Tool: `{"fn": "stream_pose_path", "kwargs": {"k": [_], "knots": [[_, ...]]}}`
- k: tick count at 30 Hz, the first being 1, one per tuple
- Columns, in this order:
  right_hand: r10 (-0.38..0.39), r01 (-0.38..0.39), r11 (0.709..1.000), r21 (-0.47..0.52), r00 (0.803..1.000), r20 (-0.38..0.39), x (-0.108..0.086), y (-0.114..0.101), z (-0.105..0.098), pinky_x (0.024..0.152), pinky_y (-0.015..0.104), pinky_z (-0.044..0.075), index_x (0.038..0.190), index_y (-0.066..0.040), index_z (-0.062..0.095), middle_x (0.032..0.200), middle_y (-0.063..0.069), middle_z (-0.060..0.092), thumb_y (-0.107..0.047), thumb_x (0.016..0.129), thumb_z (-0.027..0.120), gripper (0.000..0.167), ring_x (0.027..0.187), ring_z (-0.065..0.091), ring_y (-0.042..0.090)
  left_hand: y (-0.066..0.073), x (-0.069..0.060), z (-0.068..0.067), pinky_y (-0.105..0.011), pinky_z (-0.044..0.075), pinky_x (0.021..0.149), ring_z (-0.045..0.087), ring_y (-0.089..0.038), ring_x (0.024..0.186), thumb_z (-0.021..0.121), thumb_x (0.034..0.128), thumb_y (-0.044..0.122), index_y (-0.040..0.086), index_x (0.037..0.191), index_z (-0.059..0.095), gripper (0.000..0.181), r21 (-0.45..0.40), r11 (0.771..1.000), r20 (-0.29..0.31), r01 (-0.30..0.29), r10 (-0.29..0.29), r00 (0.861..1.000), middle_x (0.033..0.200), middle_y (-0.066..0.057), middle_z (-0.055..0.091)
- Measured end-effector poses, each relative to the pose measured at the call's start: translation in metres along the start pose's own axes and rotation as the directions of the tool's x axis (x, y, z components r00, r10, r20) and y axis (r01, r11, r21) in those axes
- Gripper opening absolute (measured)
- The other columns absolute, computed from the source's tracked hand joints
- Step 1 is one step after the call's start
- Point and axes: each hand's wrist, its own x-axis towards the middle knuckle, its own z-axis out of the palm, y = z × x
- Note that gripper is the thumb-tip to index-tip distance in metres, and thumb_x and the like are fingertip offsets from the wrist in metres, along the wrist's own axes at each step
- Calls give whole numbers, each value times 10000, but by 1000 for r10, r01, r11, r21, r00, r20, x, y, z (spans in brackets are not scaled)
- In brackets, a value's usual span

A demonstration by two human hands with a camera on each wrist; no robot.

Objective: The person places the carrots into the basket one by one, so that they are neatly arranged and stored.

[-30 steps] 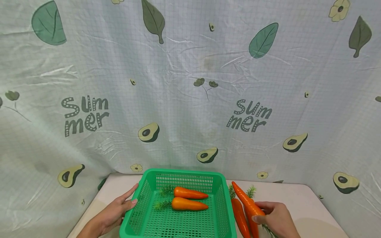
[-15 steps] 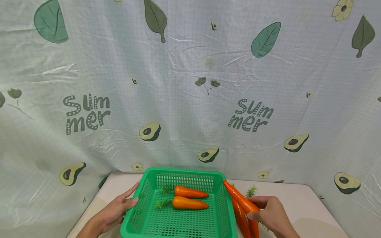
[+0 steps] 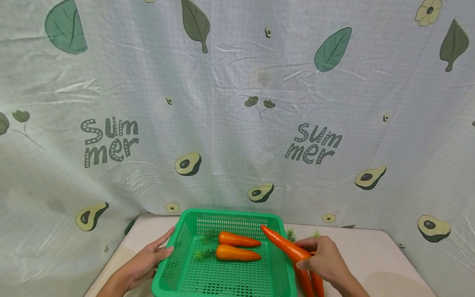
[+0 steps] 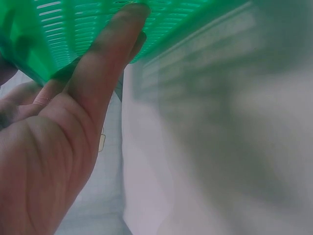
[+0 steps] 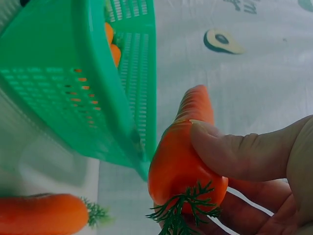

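A green plastic basket (image 3: 222, 280) holds two orange carrots (image 3: 237, 252) lying side by side, tips to the right. My left hand (image 3: 142, 264) rests against its left side; in the left wrist view the fingers of that hand (image 4: 63, 112) lie extended along the perforated wall (image 4: 73, 29). My right hand (image 3: 326, 262) pinches a third carrot (image 3: 283, 244) near its leafy end, its tip over the basket's right rim. Close up in the right wrist view, thumb and fingers of the hand (image 5: 254, 171) grip that carrot (image 5: 183, 156) beside the basket wall (image 5: 58, 98).
Two more carrots (image 3: 304, 282) lie on the white table (image 3: 386, 255) along the basket's right side, partly under my right hand. Behind the table hangs a patterned curtain (image 3: 230, 136) with leaves and avocados, which also covers both sides.
My right hand has moved left with its carrot, whose tip has passed from right of the basket to above its right side. The left hand stays at the basket's side.
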Motion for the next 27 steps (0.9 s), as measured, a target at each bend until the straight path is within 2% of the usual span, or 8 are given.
{"fn": "stream_pose_path", "kwargs": {"k": [4, 11, 16, 21, 27], "knots": [[-56, 56, 998, -6, 997, 49, 3, -4, 3, 685, 347, 583, 1089, -14, 815, 1003, 98, 790, 142, 635, 851, 482, 822, 665, 207, -1, 1, 0, -467, 606, 946, 716, -261, 1161, 463, 1134, 312, 166, 1657, -180, 841, -7, 1000, 5, -4, 4, 1000, 1428, -171, 622], [-137, 135, 991, 25, 980, 143, 6, -11, 9, 713, 388, 632, 1126, 34, 790, 1059, 163, 790, 148, 661, 851, 482, 859, 724, 237, 0, 1, 1, -464, 609, 933, 720, -281, 1154, 476, 1128, 325, 176, 1666, -157, 844, 2, 1000, -13, 6, -6, 1000, 1446, -235, 594], [-169, 169, 986, 15, 970, 176, 8, -18, 15, 713, 381, 625, 1113, 26, 797, 1034, 133, 790, 151, 653, 848, 479, 854, 695, 223, 1, 0, 1, -462, 612, 930, 726, -274, 1143, 475, 1128, 332, 183, 1666, -159, 845, 2, 1000, -7, 5, -5, 1000, 1405, -195, 635], [-223, 228, 974, 3, 949, 221, 10, -23, 22, 702, 345, 594, 1095, 8, 807, 1010, 113, 790, 131, 639, 874, 477, 838, 679, 207, 0, -1, 1, -468, 612, 928, 729, -261, 1129, 463, 1133, 323, 177, 1662, -167, 836, 2, 1000, -6, 6, -6, 1000, 1391, -157, 649], [-267, 278, 961, 1, 924, 273, 13, -31, 29, 686, 333, 549, 1086, -12, 814, 991, 100, 796, 122, 611, 863, 497, 820, 644, 197, 0, -1, 1, -478, 608, 935, 722, -266, 1142, 462, 1133, 324, 170, 1662, -164, 834, 12, 1000, -10, 5, -5, 1000, 1433, -203, 610]]}}
